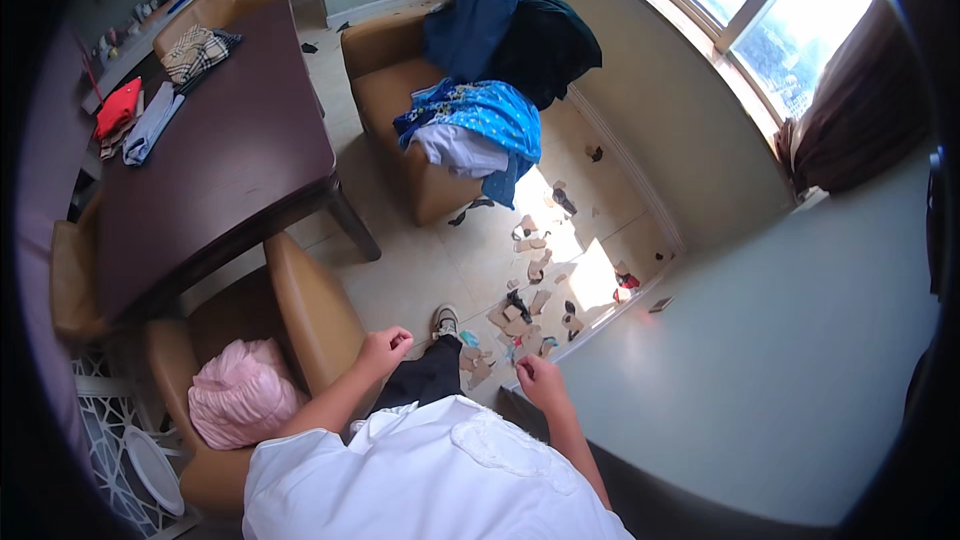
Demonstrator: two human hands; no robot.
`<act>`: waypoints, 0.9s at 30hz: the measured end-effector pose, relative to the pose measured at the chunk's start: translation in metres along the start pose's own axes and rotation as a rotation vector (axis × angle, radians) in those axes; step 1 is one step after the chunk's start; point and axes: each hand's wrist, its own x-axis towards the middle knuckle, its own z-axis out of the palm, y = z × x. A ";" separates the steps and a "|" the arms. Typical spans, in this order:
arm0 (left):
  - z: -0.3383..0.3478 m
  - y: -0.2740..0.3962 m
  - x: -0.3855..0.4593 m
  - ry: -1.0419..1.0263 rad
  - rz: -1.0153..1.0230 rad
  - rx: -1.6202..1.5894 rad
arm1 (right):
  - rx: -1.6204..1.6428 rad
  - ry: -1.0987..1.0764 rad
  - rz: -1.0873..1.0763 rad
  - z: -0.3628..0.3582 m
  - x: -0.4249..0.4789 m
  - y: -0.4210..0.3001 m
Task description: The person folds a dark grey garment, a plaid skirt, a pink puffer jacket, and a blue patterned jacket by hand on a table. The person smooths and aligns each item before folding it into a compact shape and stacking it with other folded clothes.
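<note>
Both my hands hang in front of my white shirt with the fingers curled, and nothing shows in them. My left hand (385, 351) is nearest the armrest of a tan leather armchair (319, 300). On that chair's seat lies a bunched pink garment (244, 394). My right hand (541, 382) is close to the corner of a pale grey panel or wall top (720, 375). Ahead, a second tan armchair (390, 82) is draped with a blue patterned garment (487, 112), a white cloth (461, 150), a denim-blue garment (476, 15) and a black garment (544, 45).
A dark wooden table (232, 135) carries a checked cloth (195, 52), a folded red garment (118, 109) and folded light-blue jeans (150, 124). Torn cardboard scraps (517, 322) litter the tiled floor. A brown curtain (855, 105) hangs by the window (795, 22).
</note>
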 end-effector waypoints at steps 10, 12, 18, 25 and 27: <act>0.023 -0.021 0.274 0.142 -0.573 -0.683 | -0.132 -0.064 -0.166 -0.041 0.177 -0.041; 0.030 -0.016 0.330 0.212 -0.548 -0.707 | -0.104 -0.083 -0.146 -0.045 0.207 -0.054; 0.043 0.015 0.423 0.461 -0.661 -0.724 | -0.181 -0.159 -0.255 -0.044 0.290 -0.048; 0.019 0.014 0.422 0.289 -0.676 -0.826 | -0.309 -0.075 -0.318 -0.039 0.416 -0.060; 0.009 0.024 0.412 0.233 -0.785 -0.934 | -0.386 0.045 -0.350 -0.028 0.453 -0.063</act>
